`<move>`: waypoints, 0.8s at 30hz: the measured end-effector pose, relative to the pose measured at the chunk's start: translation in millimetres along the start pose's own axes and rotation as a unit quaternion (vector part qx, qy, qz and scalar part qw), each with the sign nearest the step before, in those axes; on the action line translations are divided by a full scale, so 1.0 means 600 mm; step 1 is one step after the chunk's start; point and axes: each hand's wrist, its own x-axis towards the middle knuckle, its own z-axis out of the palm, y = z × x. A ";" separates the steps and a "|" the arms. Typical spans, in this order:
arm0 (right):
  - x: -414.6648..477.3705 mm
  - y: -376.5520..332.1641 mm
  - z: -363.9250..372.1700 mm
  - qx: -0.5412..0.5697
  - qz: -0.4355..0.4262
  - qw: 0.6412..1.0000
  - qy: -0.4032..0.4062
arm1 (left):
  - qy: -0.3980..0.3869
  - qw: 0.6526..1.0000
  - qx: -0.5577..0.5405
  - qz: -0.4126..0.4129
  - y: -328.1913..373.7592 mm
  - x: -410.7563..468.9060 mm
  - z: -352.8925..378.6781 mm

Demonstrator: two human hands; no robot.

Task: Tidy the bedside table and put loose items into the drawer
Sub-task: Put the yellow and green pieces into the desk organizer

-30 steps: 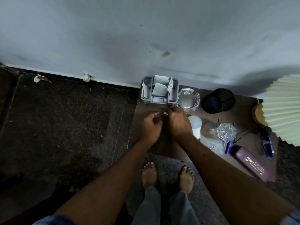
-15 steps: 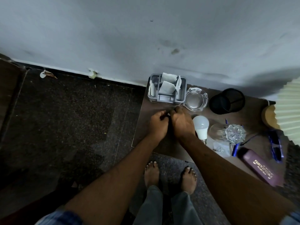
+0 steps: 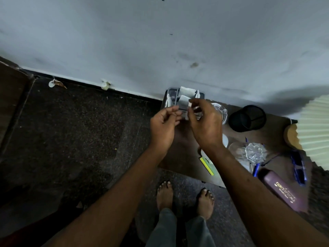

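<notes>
Nearest, the glasses case [image 3: 283,190] overhangs the counter [image 3: 179,154] edge and a sleeve could knock it off, while farther on the right hand [image 3: 204,125] pinches a small white scrap [image 3: 189,104] above the organizer [image 3: 178,98], the left hand [image 3: 162,125] half-curled, seemingly empty, so a loose grip could drop it.

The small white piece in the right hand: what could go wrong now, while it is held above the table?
1. The small white piece is pinched only by the right hand fingertips; it might slip into the grey organizer.
2. The right forearm passes close above the tipped glass and could nudge it.
3. The purple case lies at the table's near edge and could fall.
</notes>
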 end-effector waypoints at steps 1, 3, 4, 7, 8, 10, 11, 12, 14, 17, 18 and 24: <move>0.008 -0.003 0.001 -0.009 0.003 1.000 0.010 | 0.007 1.000 0.007 -0.004 0.001 0.001 0.000; 0.018 -0.008 0.007 -0.037 0.018 0.999 0.004 | 0.025 0.999 0.017 -0.015 -0.003 0.000 -0.001; 0.021 -0.008 0.011 -0.056 0.023 0.998 -0.006 | 0.031 0.999 0.022 -0.021 -0.007 -0.001 -0.003; 0.023 -0.006 0.026 -0.106 0.020 0.993 -0.056 | 0.034 0.998 0.033 -0.037 -0.025 -0.006 -0.012; 0.022 -0.005 0.031 -0.117 0.016 0.990 -0.074 | 0.033 0.998 0.036 -0.041 -0.032 -0.009 -0.016; 0.021 -0.005 0.041 -0.144 0.013 0.985 -0.091 | 0.024 0.997 0.050 -0.044 -0.047 -0.017 -0.025; 0.021 -0.005 0.046 -0.159 0.014 0.983 -0.095 | 0.017 0.997 0.061 -0.044 -0.055 -0.021 -0.030; 0.021 -0.004 0.050 -0.173 0.017 0.980 -0.102 | 0.009 0.996 0.074 -0.047 -0.064 -0.025 -0.033; 0.021 -0.003 0.059 -0.199 0.022 0.972 -0.124 | -0.003 0.993 0.099 -0.058 -0.080 -0.033 -0.040; 0.024 0.001 0.068 -0.231 0.031 0.961 -0.152 | -0.014 0.988 0.132 -0.075 -0.099 -0.042 -0.049; 0.025 0.002 0.070 -0.234 0.033 0.959 -0.155 | -0.018 0.987 0.138 -0.080 -0.104 -0.044 -0.052; 0.012 -0.001 0.055 -0.182 0.042 0.977 -0.107 | -0.033 0.979 0.177 -0.093 -0.119 -0.046 -0.060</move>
